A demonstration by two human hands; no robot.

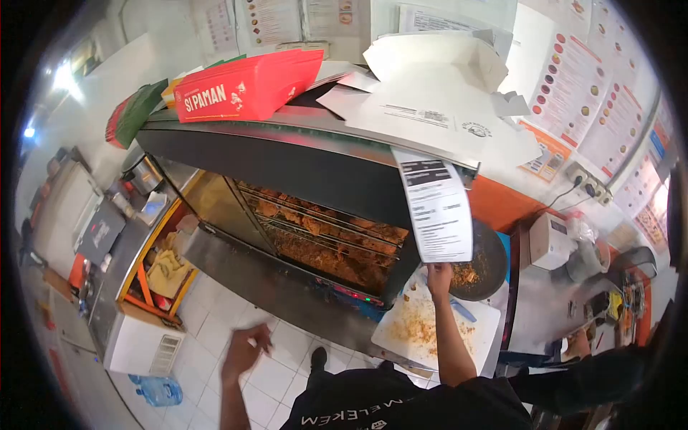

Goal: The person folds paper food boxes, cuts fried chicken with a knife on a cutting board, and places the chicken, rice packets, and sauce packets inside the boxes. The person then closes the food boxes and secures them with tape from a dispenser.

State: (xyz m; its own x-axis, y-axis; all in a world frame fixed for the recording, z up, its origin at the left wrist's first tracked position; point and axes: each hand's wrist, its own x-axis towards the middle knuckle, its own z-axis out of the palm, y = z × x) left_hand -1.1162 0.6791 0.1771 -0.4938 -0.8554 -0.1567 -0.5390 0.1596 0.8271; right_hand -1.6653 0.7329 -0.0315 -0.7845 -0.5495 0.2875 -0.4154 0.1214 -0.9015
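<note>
My left hand (247,347) hangs over the tiled floor in front of the counter. Its fingers are loosely bent and a little apart, and nothing shows in them. My right hand (438,281) reaches over a white cutting board (486,337) strewn with brown crumbs. A printed order slip (437,215) hangs from the top of the heated display case (287,172) and covers most of its fingers, so I cannot tell what they grip. Beside that hand are a dark round pan (487,251) with crumbs and a blue-handled utensil (464,311). Fried chicken pieces (315,222) fill the case racks.
Red food boxes (251,86) and unfolded white cartons (430,93) lie on top of the case. At right, another person's dark sleeve (595,376) shows. A water bottle (159,390) stands on the floor, near a white carton box (143,344).
</note>
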